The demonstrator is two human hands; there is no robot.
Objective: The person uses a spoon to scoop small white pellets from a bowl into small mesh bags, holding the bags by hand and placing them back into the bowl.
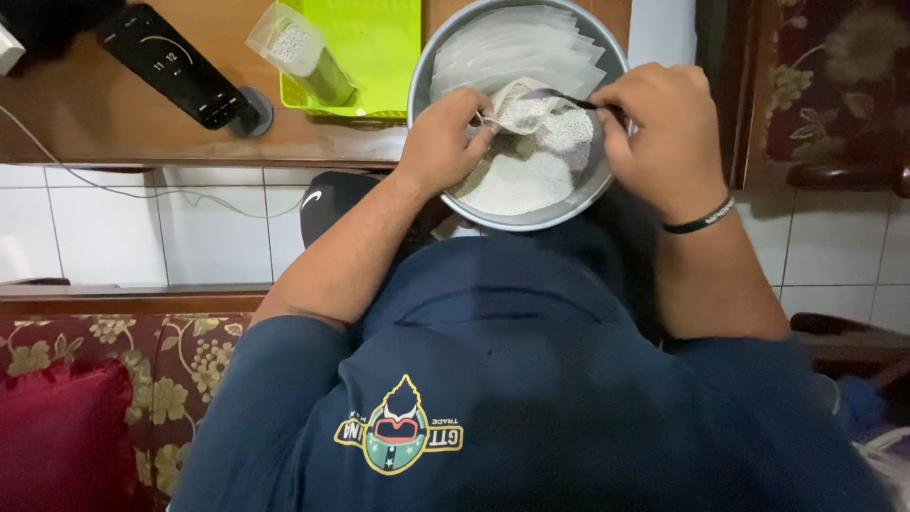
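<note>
A round metal bowl [424, 66] rests against my lap and holds white grains [521, 175] and a stack of empty clear plastic pouches [517, 47]. My left hand [441, 142] pinches a small clear pouch [521, 109] open over the grains. My right hand [659, 128] grips a spoon [569, 98] whose bowl, loaded with grains, sits at the pouch's mouth. A dark band circles my right wrist.
A lime green tray [379, 43] on the wooden table [114, 114] holds a filled pouch [299, 47]. A black phone [175, 62] on a stand lies to its left. White floor tiles, a floral sofa [142, 379] and a red cushion [62, 436] surround me.
</note>
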